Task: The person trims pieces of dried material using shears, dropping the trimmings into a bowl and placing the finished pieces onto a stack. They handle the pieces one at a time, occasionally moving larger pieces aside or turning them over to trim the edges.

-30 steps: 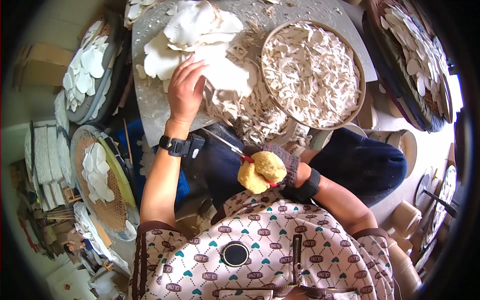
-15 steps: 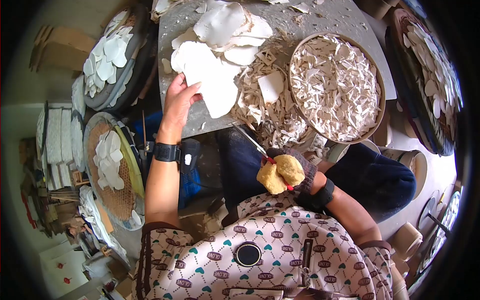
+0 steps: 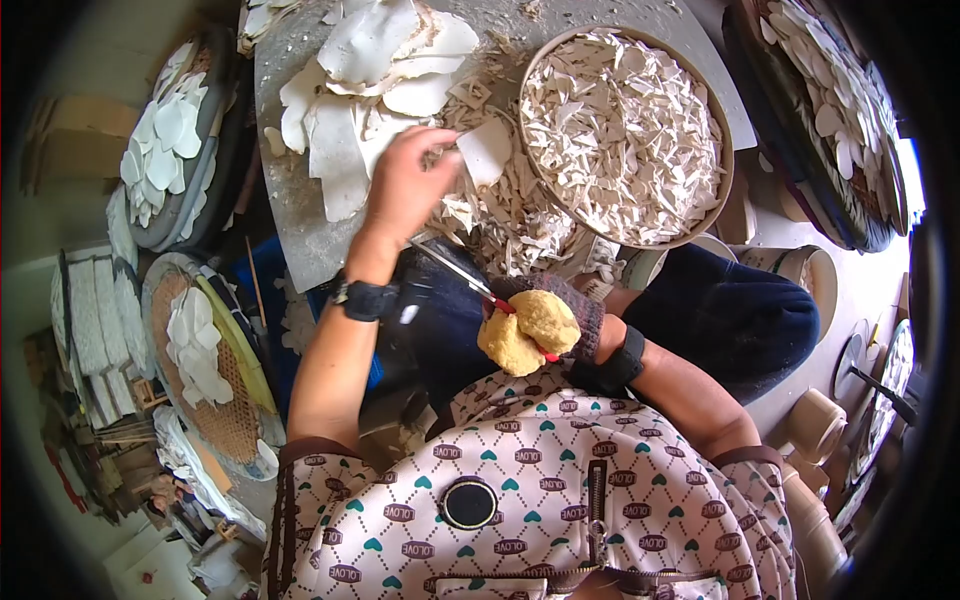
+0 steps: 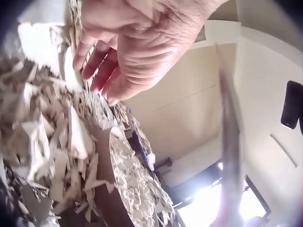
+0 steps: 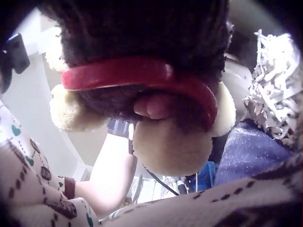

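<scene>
My left hand (image 3: 403, 195), blurred, hovers palm down beside a squarish white piece (image 3: 485, 151) lying on the scraps. In the left wrist view the fingers of this hand (image 4: 135, 45) bend loosely, with nothing seen between them. White flat sheets (image 3: 338, 155) lie on the grey table (image 3: 308, 240) to its left. Low over my lap, my right hand (image 3: 578, 318), in a dark knitted glove, grips scissors (image 3: 455, 268) with red handles and yellow padding (image 3: 546, 318); their blades point up-left. The right wrist view shows the red handle (image 5: 118, 72) against the glove (image 5: 142, 35); most fingers are hidden.
A round tray (image 3: 727, 170) full of white scraps stands on the table's right side. Loose scraps (image 3: 520, 235) heap between it and the sheets. Round racks with white pieces stand left (image 3: 238, 400) and right (image 3: 765, 120). Buckets (image 3: 822, 290) stand beyond the right knee.
Half a second ago my left hand held a large white sheet; it has let go and moved right, towards the squarish piece. The head view has shifted. My right hand still grips the scissors.
</scene>
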`<state>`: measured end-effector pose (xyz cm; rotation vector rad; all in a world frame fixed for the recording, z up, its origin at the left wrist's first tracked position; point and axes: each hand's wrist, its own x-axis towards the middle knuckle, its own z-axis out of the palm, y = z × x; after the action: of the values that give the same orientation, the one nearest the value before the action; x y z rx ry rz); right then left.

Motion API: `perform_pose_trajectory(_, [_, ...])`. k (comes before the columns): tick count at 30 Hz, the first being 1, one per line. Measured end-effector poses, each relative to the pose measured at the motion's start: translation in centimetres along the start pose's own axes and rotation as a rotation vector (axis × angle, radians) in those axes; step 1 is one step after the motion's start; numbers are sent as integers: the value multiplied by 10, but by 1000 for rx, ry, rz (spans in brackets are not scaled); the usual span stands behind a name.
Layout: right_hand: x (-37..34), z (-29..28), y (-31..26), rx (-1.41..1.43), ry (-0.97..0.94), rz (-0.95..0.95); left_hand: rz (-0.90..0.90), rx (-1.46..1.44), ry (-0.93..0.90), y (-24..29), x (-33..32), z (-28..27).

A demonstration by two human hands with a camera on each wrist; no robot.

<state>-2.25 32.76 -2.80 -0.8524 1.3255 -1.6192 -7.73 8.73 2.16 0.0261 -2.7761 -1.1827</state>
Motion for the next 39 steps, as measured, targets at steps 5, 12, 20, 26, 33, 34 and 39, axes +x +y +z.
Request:
perform_pose_trajectory(5, [1,0,-12,-7,55,98,77,460,-26,11,-1,42])
perform_pose_trajectory(12, [-2,-4,-6,-34,86,83,2,19,245,-6,-12,28])
perform_pose_trajectory(20, [-3,-8,25,542,225,15,-278,-715,24,5,-54,-15])
perform_pose_trajectory(26, [2,-13,33,1130,168,-105,-305,-861,212,14,-62,-8])
perform_pose_trajectory(33, [17,-8,30,857,245,-109,-309,-917,136,24,-64,4])
perform_pose_trajectory(34, [18,-10,25,525,264,-95,-330,-931,162,15,-65,9])
perform_pose_trajectory(39, [20,2,32,462,233,-98,-461,-1222,386,6,-69,26])
